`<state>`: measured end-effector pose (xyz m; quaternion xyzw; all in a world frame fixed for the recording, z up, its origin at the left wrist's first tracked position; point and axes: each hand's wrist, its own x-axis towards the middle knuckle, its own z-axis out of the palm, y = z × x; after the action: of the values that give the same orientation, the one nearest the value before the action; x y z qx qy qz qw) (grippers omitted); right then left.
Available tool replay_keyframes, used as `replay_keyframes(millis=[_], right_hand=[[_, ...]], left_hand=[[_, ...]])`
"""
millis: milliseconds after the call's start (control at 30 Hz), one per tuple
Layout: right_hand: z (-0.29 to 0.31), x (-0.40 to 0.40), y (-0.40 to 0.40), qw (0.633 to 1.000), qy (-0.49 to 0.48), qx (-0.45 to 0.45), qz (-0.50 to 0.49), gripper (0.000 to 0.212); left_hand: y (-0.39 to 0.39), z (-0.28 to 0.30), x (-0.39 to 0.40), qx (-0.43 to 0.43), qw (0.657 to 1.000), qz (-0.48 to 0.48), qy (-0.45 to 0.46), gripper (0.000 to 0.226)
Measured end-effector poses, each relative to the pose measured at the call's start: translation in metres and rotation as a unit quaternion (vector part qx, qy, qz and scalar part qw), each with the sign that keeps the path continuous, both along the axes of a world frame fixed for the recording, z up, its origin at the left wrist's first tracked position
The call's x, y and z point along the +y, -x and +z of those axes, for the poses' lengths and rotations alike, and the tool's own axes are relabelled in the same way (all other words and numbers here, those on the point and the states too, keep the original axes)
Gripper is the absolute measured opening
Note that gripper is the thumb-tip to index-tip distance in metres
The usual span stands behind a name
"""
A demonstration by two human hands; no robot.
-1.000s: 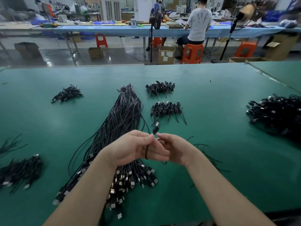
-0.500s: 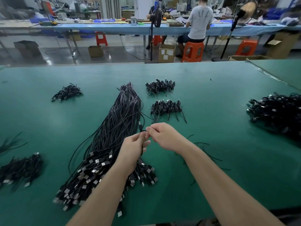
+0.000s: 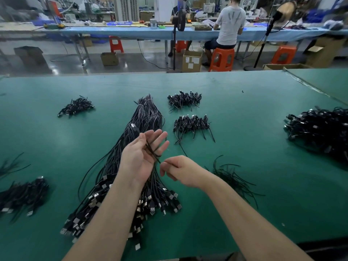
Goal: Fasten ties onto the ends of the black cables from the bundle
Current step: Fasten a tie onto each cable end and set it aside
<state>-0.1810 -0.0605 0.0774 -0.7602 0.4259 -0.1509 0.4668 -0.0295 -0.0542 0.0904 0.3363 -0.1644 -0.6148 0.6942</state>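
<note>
Head view: green-covered bench [image 3: 244, 129] carried a long bundle of black cables with metal USB plugs [image 3: 143, 129], plugs fanned out at the near end, far end banded together. Left hand [image 3: 143, 151] was raised palm-up over the bundle, fingers spread and mostly straight, a single black cable [image 3: 136, 131] lying across the palm, its silver plug end sticking out past the index finger. Thumb hold on that cable could not be told. A thin black tie [image 3: 156, 157] looped around the cable at the little-finger side of the palm. Right hand [image 3: 180, 171] was just beside the left one, fingers curled, fingertips pinching the tail of the tie.

Loose black ties [image 3: 231, 178] lay on the bench right of the right wrist. Two small piles of coiled black cables [image 3: 190, 125] sat beyond the hands, right of the bundle; another small pile [image 3: 76, 107] far left. A big heap of black cables [image 3: 320, 129] sat at the right edge, and a further heap [image 3: 20, 194] at the near left.

Behind the bench: person in a grey T-shirt [image 3: 228, 23] seated on an orange plastic stool [image 3: 222, 59] at a blue-topped worktable [image 3: 131, 32]. Cardboard box [image 3: 192, 61] on the floor carried white labels, writing too small to read. No readable brands anywhere.
</note>
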Motion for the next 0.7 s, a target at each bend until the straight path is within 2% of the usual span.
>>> replay_keyframes(millis=[200,467,600,700], right_hand=[[0.005,-0.006,0.006,0.999,0.002,-0.042,-0.011,0.034],[0.003,-0.009,0.001,1.0,-0.004,-0.012,0.028,0.033],[0.008,-0.015,0.008,0.998,-0.046,-0.026,0.035,0.034],[0.013,-0.025,0.019,0.991,-0.113,-0.064,0.042,0.035]], left_hand=[[-0.015,-0.002,0.007,-0.076,0.996,-0.021,0.052,0.034],[-0.015,0.001,0.012,-0.112,0.989,-0.037,0.094,0.028],[-0.019,-0.003,0.018,-0.13,0.981,-0.088,0.118,0.029],[-0.025,-0.006,0.027,-0.149,0.964,-0.173,0.134,0.033]])
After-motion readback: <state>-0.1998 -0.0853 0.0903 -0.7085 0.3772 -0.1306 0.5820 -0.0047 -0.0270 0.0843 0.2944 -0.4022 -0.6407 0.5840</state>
